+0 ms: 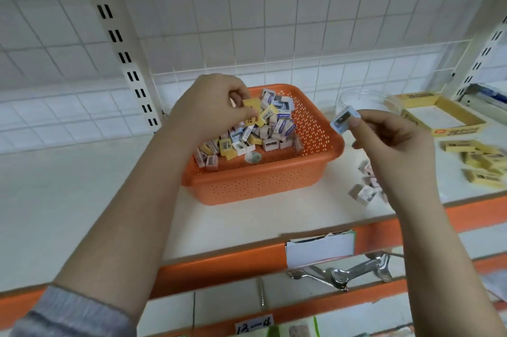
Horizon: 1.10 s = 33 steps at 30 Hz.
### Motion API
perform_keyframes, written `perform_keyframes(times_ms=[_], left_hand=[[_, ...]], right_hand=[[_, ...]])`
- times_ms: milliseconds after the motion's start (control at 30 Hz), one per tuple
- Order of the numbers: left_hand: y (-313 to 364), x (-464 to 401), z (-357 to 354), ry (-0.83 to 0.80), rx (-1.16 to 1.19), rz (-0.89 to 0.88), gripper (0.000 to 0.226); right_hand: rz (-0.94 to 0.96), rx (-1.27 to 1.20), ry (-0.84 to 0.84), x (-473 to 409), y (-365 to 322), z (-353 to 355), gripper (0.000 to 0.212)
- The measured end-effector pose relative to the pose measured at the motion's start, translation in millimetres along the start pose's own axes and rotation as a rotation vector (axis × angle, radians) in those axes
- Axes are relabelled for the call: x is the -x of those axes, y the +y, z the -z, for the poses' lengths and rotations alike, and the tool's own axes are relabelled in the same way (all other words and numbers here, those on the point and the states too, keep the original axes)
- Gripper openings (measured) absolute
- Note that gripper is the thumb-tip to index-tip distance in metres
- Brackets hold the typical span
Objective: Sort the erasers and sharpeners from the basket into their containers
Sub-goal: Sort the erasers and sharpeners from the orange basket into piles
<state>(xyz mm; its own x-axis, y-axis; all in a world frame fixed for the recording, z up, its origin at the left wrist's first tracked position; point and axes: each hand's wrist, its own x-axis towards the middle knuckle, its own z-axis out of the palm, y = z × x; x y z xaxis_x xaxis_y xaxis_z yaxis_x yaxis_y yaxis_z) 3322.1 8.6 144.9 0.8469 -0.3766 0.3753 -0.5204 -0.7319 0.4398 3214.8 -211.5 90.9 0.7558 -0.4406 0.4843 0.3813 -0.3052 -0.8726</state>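
Note:
An orange perforated basket (307, 172) on the white shelf holds a heap of small erasers and sharpeners (255, 133). Above the heap my left hand (208, 108) pinches a yellow boxed piece (253, 111) between its fingertips. To the right of the basket, my right hand (395, 144) holds a light blue sharpeners piece (345, 119) by thumb and fingers, just in front of a clear plastic container (365, 102). A yellow cardboard tray (450, 128) lies farther right.
Several yellow erasers (480, 163) lie loose on the shelf at the right. A few pale sharpeners (365, 188) lie below my right wrist. The shelf's orange front edge (219, 262) carries a white label holder (319, 250). A wire grid forms the back wall.

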Motion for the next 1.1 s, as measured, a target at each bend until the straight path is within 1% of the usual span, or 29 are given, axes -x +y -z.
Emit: perform_keyframes(times_ms=[67,133,200,333,433,500,600,767,833,967,1100], left_hand=[[17.6,6.8,-10.4,0.036,0.064,0.003,0.020],[34.8,11.5,-23.8,0.038,0.091,0.007,0.019],[54.4,15.6,-37.7,0.066,0.122,0.011,0.014],[97.7,28.0,-71.3,0.172,0.164,0.042,0.012],[135.8,43.0,-105.2,0.235,0.246,0.125,0.011],[159.1,52.2,-125.5,0.209,0.279,0.180,0.011],[182.8,60.7,-146.2,0.170,0.299,0.248,0.009],[194.7,60.7,-158.3,0.213,0.256,0.296,0.011],[196.4,55.8,-160.4,0.223,0.259,0.306,0.012],[198.3,39.1,-167.0,0.203,0.282,0.309,0.014],[211.1,11.8,-181.5,0.167,0.306,0.255,0.005]], right_hand=[[-0.018,0.003,0.021,-2.3,3.6,17.6,0.013],[-0.031,0.000,0.039,-5.5,9.2,37.1,0.014],[-0.017,0.022,0.037,-9.0,16.5,60.1,0.015],[-0.043,0.125,-0.003,-25.3,40.9,112.6,0.004],[-0.100,0.283,-0.104,-44.3,66.1,151.2,0.014],[-0.159,0.397,-0.193,-54.1,79.4,170.6,0.014],[-0.191,0.573,-0.338,-61.7,90.2,185.0,0.012],[-0.195,0.662,-0.517,-55.9,94.9,183.1,0.012],[-0.193,0.647,-0.549,-53.4,96.5,180.8,0.013],[-0.220,0.621,-0.523,-50.7,97.8,183.2,0.018],[-0.204,0.588,-0.330,-52.5,96.0,212.9,0.015]])
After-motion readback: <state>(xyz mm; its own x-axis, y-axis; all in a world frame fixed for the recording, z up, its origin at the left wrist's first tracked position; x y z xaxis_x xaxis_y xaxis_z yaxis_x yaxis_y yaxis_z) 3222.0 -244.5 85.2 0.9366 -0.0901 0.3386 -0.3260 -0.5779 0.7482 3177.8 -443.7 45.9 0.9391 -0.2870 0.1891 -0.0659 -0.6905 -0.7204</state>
